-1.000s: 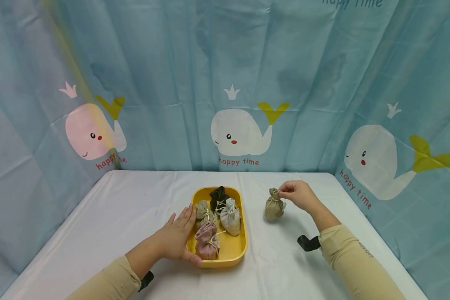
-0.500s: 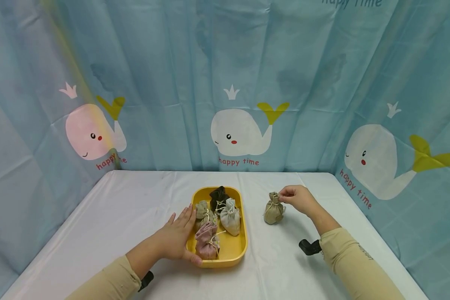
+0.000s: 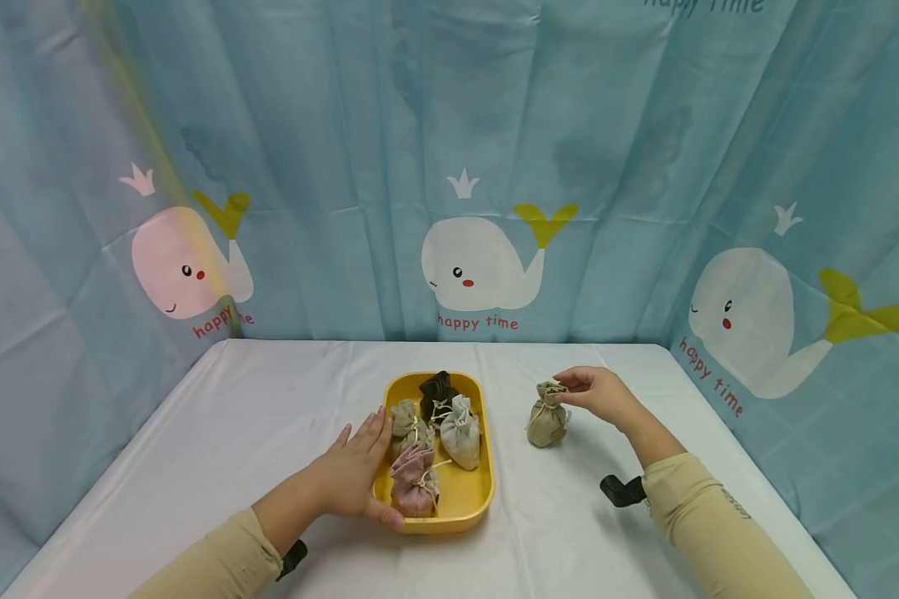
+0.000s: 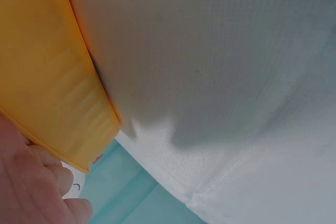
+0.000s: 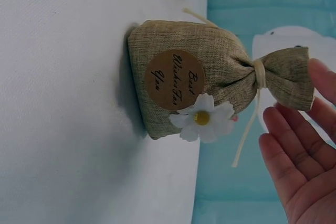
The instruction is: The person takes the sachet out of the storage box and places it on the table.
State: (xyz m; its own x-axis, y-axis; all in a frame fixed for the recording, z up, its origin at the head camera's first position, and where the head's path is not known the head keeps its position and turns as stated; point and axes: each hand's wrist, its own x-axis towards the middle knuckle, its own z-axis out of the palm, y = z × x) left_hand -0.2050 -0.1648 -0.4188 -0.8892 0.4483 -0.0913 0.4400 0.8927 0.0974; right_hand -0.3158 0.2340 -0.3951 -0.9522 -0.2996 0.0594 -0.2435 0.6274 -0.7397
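Note:
A tan burlap drawstring pouch (image 3: 548, 424) stands upright on the white table, right of the yellow tray (image 3: 482, 506). On it are a round "Best Wishes For You" sticker (image 5: 174, 80) and a white cloth flower (image 5: 203, 119). My right hand (image 3: 599, 398) is at the pouch's gathered top, thumb and fingers spread apart beside it; the right wrist view shows the thumb close to the top edge. My left hand (image 3: 355, 472) rests with straight fingers along the tray's left side. Inside the tray lie pink (image 3: 415, 482), olive (image 3: 408, 426), black (image 3: 436, 395) and pale grey (image 3: 460, 434) pouches.
A white cloth covers the table (image 3: 270, 416). Blue curtains (image 3: 330, 208) printed with whales enclose its back and sides. Black wrist mounts (image 3: 622, 491) stick out below both forearms.
The tan pouch has come down a little toward me and now stands on the table. My right fingers have spread from their pinch on its top. The left hand and tray stay still.

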